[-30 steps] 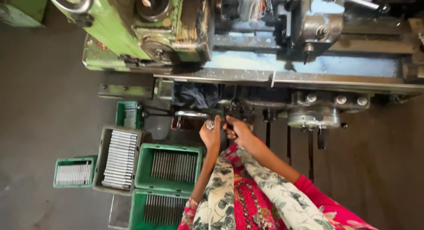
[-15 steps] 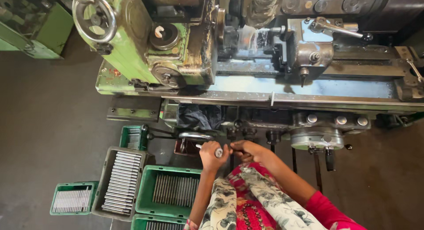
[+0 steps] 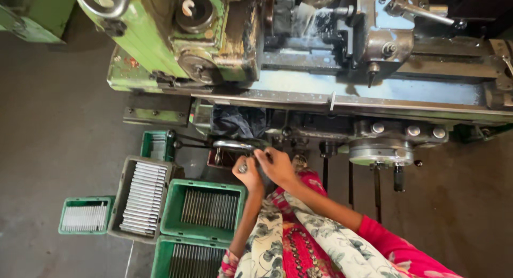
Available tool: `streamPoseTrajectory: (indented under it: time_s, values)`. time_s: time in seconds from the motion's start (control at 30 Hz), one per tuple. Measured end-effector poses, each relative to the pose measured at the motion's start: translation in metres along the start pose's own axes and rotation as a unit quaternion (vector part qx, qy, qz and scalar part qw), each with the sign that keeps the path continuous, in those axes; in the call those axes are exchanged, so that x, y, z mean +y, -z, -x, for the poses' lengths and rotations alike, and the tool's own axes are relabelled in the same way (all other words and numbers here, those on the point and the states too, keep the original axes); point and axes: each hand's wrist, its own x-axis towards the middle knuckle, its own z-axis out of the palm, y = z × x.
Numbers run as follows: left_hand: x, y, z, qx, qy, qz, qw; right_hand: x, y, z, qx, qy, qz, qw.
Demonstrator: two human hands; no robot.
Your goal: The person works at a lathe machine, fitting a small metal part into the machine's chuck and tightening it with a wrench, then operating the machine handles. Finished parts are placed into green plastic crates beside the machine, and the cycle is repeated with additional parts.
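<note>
Partly hidden, the small metal piece (image 3: pixel 243 168) sits pinched in the fingers of your left hand (image 3: pixel 247 175), just below the lathe's chrome handwheel (image 3: pixel 233 145); its shape is too small to make out. Your right hand (image 3: pixel 276 166) touches it from the side, fingers curled, grip unclear. Green crates (image 3: pixel 204 210) of metal rods lie on the floor beside you, the lowest cut off.

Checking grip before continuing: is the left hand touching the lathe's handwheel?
Touching. The head view shows the left hand closed on the handwheel's handle.
</note>
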Motion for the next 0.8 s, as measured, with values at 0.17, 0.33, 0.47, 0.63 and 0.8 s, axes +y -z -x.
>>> streamPoseTrajectory:
  time_s: [0.17,0.33,0.47,0.63,0.8]
  values:
    - [-0.023,0.013,-0.014,0.055,0.049,0.09,0.993,-0.018,-0.021,-0.003,-0.015,0.01,0.039,0.999]
    - [-0.024,0.032,-0.016,0.071,0.42,0.227,0.876,-0.015,-0.014,-0.014,-0.097,0.24,0.137,0.956]
    - [-0.007,0.041,-0.011,-0.04,0.494,0.269,0.826,-0.002,-0.011,-0.006,-0.145,0.244,0.12,0.951]
    - [-0.012,0.058,-0.01,-0.242,0.414,0.19,0.857,0.028,0.001,0.006,-0.019,0.193,0.089,0.977]
    - [-0.062,0.117,-0.015,0.003,0.054,-0.227,0.972,0.081,0.06,0.017,0.026,0.135,0.158,0.978]
